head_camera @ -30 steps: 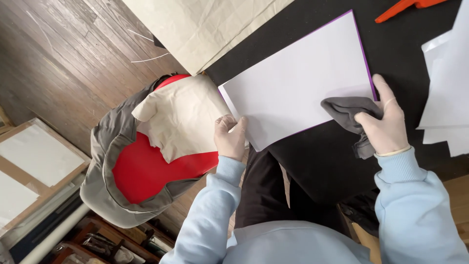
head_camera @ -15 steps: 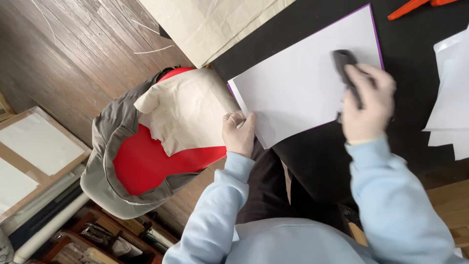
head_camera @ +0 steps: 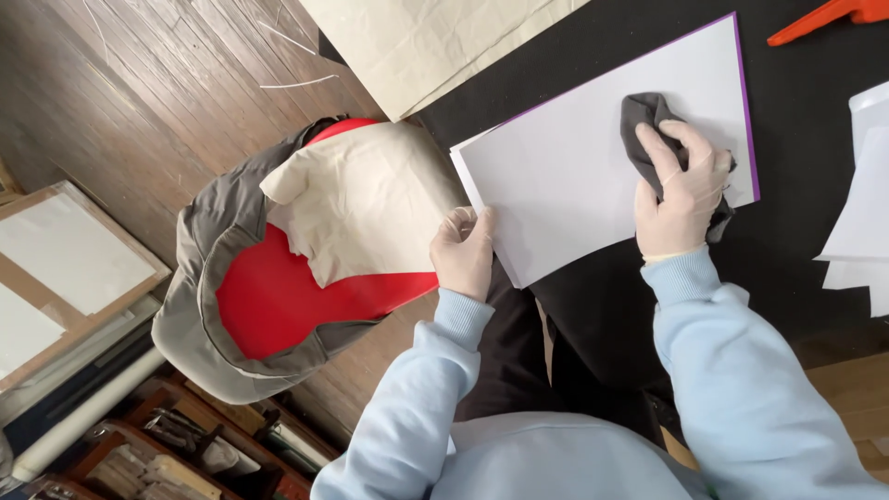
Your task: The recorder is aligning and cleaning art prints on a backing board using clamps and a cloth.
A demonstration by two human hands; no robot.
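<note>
A white sheet (head_camera: 574, 157) with a purple edge lies on the black table top (head_camera: 796, 102). My right hand (head_camera: 681, 190), in a thin pale glove, presses a dark grey cloth (head_camera: 648, 116) onto the sheet near its right side. At the sheet's near left corner my left hand (head_camera: 466, 250), gloved too, pinches the edge and holds it down. Both sleeves are light blue.
A grey and red jacket (head_camera: 259, 296) with crumpled beige paper (head_camera: 370, 199) lies over a seat to the left. More beige paper (head_camera: 435, 42) hangs off the table's far edge. White sheets (head_camera: 861, 213) lie at the right, an orange tool (head_camera: 820, 17) at top right. Wooden floor and framed panels (head_camera: 65, 268) are at the left.
My right hand has carried the grey cloth from the sheet's right edge onto its surface and slid it across. The left hand has stayed at the corner.
</note>
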